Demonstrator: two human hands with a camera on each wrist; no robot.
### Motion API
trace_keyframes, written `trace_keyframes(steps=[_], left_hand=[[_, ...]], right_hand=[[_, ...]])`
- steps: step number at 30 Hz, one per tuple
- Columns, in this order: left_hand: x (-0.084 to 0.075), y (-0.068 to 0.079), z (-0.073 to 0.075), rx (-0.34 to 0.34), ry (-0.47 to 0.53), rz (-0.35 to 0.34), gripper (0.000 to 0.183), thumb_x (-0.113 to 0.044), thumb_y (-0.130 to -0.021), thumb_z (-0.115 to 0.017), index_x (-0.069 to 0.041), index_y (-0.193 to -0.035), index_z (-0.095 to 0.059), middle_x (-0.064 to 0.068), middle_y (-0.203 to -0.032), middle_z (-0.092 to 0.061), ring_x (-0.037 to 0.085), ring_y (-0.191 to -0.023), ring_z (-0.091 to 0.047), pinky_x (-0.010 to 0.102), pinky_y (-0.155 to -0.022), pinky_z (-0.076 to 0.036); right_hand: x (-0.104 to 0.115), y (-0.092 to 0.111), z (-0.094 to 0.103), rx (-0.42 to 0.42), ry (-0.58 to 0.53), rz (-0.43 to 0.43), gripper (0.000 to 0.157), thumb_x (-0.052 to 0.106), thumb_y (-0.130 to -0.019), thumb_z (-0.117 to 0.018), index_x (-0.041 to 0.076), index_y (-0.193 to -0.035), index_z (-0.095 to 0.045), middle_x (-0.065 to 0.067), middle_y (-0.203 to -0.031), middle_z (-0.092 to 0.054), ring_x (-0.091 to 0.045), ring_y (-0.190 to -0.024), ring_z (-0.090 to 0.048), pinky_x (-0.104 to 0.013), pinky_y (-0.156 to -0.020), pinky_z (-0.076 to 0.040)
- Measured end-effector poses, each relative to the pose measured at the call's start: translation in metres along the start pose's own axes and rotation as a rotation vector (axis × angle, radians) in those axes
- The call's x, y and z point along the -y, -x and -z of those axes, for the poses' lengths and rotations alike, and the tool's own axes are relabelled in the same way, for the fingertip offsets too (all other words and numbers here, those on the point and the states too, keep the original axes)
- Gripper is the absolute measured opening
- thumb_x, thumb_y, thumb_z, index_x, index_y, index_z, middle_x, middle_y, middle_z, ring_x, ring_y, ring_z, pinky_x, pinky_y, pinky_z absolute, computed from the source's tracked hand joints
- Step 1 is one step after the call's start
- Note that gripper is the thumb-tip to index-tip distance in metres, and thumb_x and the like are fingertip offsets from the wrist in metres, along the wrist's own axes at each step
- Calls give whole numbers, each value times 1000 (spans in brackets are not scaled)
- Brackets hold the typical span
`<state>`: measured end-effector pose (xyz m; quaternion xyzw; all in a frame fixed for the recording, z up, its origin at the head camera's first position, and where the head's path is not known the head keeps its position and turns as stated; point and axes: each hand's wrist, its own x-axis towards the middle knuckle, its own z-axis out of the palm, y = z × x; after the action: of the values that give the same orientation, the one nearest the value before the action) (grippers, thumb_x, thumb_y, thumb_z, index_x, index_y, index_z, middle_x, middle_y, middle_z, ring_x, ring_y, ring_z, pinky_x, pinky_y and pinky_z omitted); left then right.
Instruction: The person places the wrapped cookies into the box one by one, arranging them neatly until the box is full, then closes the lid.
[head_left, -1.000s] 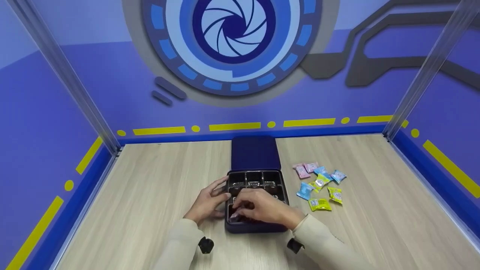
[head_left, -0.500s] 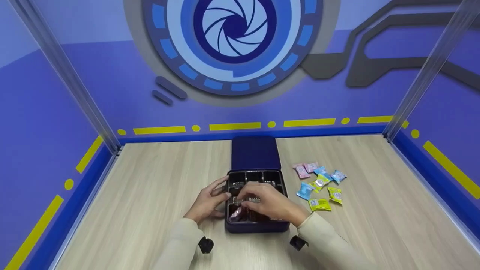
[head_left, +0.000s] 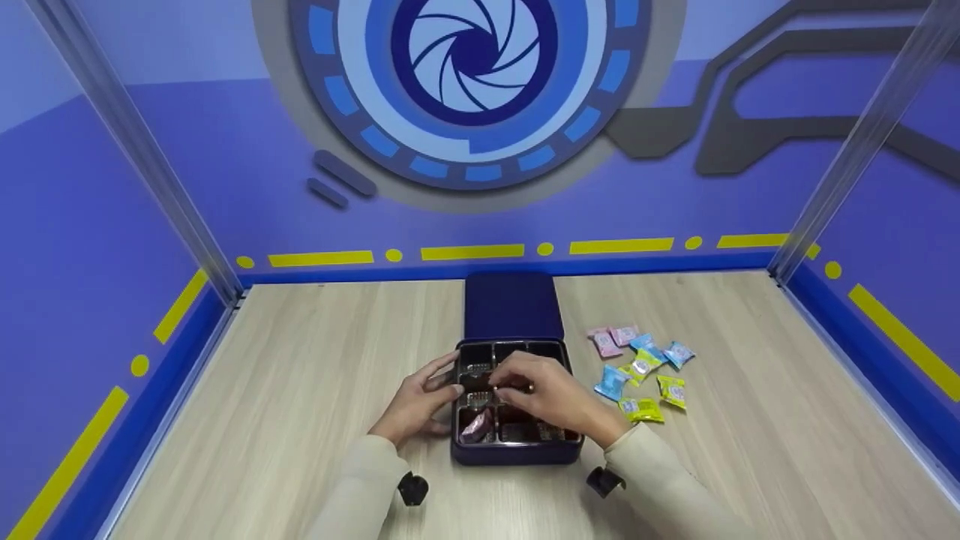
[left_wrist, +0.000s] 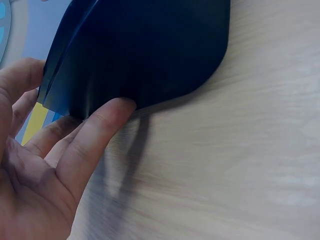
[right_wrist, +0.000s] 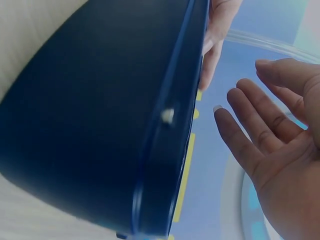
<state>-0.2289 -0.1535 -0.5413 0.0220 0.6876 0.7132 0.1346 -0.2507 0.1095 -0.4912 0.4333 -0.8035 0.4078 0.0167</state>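
A dark blue hinged box [head_left: 517, 454] stands on the table in front of me, its lid [head_left: 512, 306] folded back behind it. Inside it is a black divided tray with several compartments. One pink wrapped candy [head_left: 476, 426] lies in the near left compartment. My left hand [head_left: 415, 401] rests against the box's left side, with its fingertips on the wall and rim; in the left wrist view its fingers [left_wrist: 95, 137] touch the outer wall. Over the middle of the tray hovers my right hand [head_left: 551, 390]. In the right wrist view its fingers [right_wrist: 250, 132] are loosely spread and hold nothing.
Several wrapped candies lie loose to the right of the box: pink candies [head_left: 605, 343], blue candies [head_left: 612, 382] and yellow candies [head_left: 641, 409]. Printed panels [head_left: 360, 217] wall in the wooden table [head_left: 337, 345] at the back and both sides.
My right hand has let go of the pink candy in the near left compartment, then lifted and moved right and back over the tray. My left hand has stayed at the box's side.
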Motion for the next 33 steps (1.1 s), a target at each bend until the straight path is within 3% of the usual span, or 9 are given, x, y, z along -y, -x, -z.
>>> trace_keyframes(steps=[8, 15, 20, 28, 33], left_hand=[[0, -1, -1, -4, 1, -9, 68, -9, -100, -71, -15, -163, -44, 24, -160, -46, 49, -136, -53, 62, -73, -63], [1, -1, -1, 1, 16, -8, 68, -8, -101, -70, -16, -163, -44, 23, -161, -45, 47, -137, -53, 64, -72, -63], [1, -1, -1, -11, 12, -8, 68, -8, -101, -70, -16, -163, -44, 24, -161, -45, 48, -136, -54, 64, -71, -63], [0, 0, -2, -23, 10, -14, 68, -8, -101, -70, -16, -163, -44, 25, -161, -44, 49, -135, -54, 64, -70, -63], [1, 0, -3, -27, 25, -7, 68, -7, -100, -70, -17, -163, -45, 25, -161, -45, 49, -132, -57, 64, -71, -63]], right_hand=[[-8, 4, 9, -27, 19, -54, 14, 4, -98, -76, 8, -111, -76, 3, -112, -72, -15, -102, -68, -35, -88, -62], [-18, 9, 15, -63, -5, -62, 13, 1, -98, -76, 3, -110, -75, -3, -110, -72, -24, -102, -68, -51, -87, -61], [-20, 12, 21, -68, -3, -101, 14, 2, -98, -75, 3, -113, -74, -9, -113, -71, -28, -107, -68, -55, -92, -60], [-27, 16, 30, -108, 50, -104, 18, 1, -97, -76, 4, -115, -75, -4, -114, -71, -30, -105, -69, -47, -88, -61], [-30, 17, 35, -131, 87, -144, 17, 1, -97, -77, 4, -113, -75, -8, -112, -73, -34, -101, -69, -42, -86, -61]])
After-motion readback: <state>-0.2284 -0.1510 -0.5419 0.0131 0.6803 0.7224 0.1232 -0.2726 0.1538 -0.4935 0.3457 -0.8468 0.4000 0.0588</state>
